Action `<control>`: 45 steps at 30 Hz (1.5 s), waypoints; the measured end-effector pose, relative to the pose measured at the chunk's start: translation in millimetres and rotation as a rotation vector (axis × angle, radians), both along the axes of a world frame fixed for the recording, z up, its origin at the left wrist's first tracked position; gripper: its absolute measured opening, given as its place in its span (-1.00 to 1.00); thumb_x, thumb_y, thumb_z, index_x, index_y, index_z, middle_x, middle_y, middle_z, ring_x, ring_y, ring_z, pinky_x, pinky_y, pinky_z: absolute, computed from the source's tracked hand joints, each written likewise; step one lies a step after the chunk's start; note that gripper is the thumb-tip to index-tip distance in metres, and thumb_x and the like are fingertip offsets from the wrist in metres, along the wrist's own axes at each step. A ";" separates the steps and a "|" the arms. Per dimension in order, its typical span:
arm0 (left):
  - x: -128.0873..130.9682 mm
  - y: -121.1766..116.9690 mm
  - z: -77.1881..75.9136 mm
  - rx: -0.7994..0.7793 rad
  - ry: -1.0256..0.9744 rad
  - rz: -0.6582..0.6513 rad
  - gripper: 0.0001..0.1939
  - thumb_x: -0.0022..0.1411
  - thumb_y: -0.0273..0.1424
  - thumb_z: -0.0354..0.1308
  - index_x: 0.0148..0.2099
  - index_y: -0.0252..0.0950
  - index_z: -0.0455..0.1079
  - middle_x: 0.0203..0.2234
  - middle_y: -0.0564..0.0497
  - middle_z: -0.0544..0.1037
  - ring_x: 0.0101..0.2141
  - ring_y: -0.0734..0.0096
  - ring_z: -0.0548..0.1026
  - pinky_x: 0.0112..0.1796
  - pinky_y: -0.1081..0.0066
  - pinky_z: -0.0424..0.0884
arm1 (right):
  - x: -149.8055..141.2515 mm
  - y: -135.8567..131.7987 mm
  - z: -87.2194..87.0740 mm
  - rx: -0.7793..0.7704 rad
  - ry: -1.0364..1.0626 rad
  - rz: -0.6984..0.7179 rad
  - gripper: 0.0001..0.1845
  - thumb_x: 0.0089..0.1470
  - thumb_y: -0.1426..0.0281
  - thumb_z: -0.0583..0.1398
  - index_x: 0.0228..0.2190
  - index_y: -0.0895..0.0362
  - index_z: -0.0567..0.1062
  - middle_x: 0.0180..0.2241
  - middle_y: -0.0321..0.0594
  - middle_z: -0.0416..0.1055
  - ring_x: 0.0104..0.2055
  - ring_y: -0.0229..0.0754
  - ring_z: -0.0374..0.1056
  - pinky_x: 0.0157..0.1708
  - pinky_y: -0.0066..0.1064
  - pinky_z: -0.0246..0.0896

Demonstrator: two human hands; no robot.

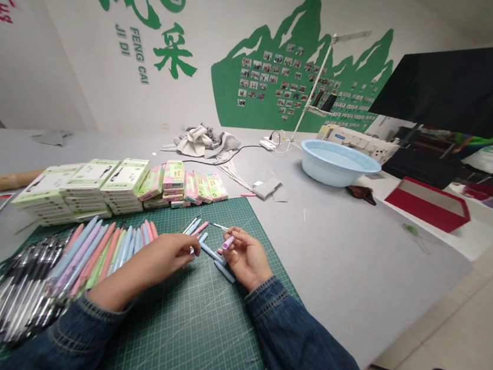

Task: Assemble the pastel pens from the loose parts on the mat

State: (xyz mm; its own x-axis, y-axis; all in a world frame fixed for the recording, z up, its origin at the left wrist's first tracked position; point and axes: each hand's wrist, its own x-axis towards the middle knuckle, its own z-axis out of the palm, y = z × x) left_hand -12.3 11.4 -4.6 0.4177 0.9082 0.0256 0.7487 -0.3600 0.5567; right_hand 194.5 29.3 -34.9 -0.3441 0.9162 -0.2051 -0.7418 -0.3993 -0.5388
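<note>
My right hand [247,257] grips a short purple pen part [228,242], its hollow end facing me. A thin pen refill [218,226] with a dark tip sticks out by its fingertips; I cannot tell if the fingers hold it too. My left hand [172,255] is closed, thumb and fingers curled together over the mat; what is in them, if anything, is hidden. Between and just beyond the hands lie blue pen parts [211,253], a pink one [200,228] and several thin refills. A blue pen piece [224,272] rests below my right hand.
The green cutting mat [194,327] lies on a grey table [333,242]. To the left are coloured pens [99,251] and many clear black-tipped pens [15,295]. White-green boxes [86,181] and pink-green boxes [173,179] stand behind. A blue basin [338,163] and a sewing machine [358,139] are farther right.
</note>
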 end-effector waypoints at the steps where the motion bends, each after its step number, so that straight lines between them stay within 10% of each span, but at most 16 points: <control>1: 0.0 -2.6 -1.6 0.020 0.094 0.011 -0.88 0.11 -0.43 0.06 -0.33 -0.16 0.41 -0.45 0.03 0.52 -0.40 0.33 0.45 -0.39 0.45 0.22 | -0.2 0.0 -0.4 -0.010 -0.014 -0.014 -0.95 -0.07 0.56 0.19 -0.46 0.22 0.43 -0.53 -0.32 0.34 -0.64 -0.44 0.11 -0.58 -0.59 0.24; 12: 16.0 -13.6 -22.8 0.094 0.485 0.246 -0.86 0.14 -0.42 0.01 -0.36 -0.25 0.40 -0.39 -0.13 0.56 -0.35 0.15 0.52 -0.44 0.38 0.21 | -4.6 0.0 -5.5 0.029 -0.100 -0.020 -0.93 -0.17 0.53 0.21 -0.49 0.22 0.43 -0.55 -0.30 0.36 -0.65 -0.46 0.10 -0.69 -0.66 0.00; 23: 21.2 -5.2 -15.3 -0.278 -0.828 0.322 -0.69 0.07 -0.18 0.21 -0.24 -0.30 0.37 -0.60 0.16 0.33 -0.66 0.64 0.12 -0.62 0.56 -0.04 | -21.5 -14.1 -8.7 0.289 -0.351 0.253 -0.78 -0.07 0.33 0.27 -0.36 0.21 0.46 -0.65 -0.39 0.30 -0.71 -0.47 -0.02 -0.72 -0.57 -0.25; 30: 29.0 -9.0 -17.2 -0.355 -0.999 0.314 -0.73 0.05 -0.25 0.27 -0.26 -0.32 0.38 -0.63 0.18 0.34 -0.66 0.67 0.19 -0.64 0.62 0.05 | -24.0 -13.8 -11.6 0.306 -0.313 0.204 -0.73 -0.07 0.27 0.31 -0.41 0.21 0.44 -0.62 -0.39 0.29 -0.68 -0.48 0.00 -0.67 -0.55 -0.22; 36: 23.4 -5.4 -13.6 -0.383 -1.284 0.481 -0.68 0.02 -0.32 0.31 -0.18 -0.29 0.34 -0.37 0.00 0.58 -0.33 0.49 0.50 -0.23 0.49 0.38 | -25.1 -16.7 -6.8 0.327 -0.452 0.184 -0.69 -0.09 0.21 0.31 -0.47 0.20 0.40 -0.64 -0.41 0.29 -0.70 -0.47 0.01 -0.71 -0.55 -0.26; 45: 23.2 -3.4 -18.1 -0.243 -1.205 0.426 -0.69 0.04 -0.30 0.29 -0.18 -0.29 0.37 -0.34 -0.05 0.62 -0.28 0.35 0.55 -0.20 0.39 0.38 | -26.8 -18.3 -5.0 0.338 -0.469 0.210 -0.69 -0.10 0.22 0.31 -0.48 0.20 0.40 -0.66 -0.41 0.29 -0.70 -0.47 0.01 -0.71 -0.55 -0.25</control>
